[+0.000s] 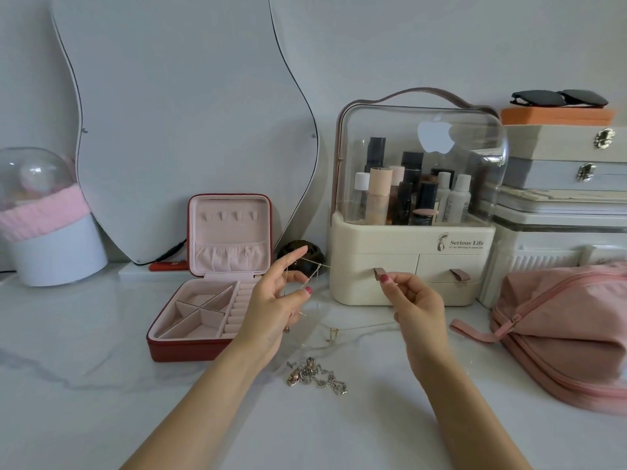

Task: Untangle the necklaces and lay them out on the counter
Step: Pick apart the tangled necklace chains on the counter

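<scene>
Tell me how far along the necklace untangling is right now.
Done: nothing clearly laid out yet; the red jewelry box is open with bare compartments. In hand: the left hand and right hand hold a thin chain stretched between them, its lower part trailing onto the counter near a small gold pendant. Left: a knotted cluster of silver chains lies untouched.

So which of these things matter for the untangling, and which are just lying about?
Job:
thin chain between left hand and right hand
tangled clump
gold necklace
counter

Lying about:
red jewelry box
cosmetics organizer
pink pouch
mirror
</scene>
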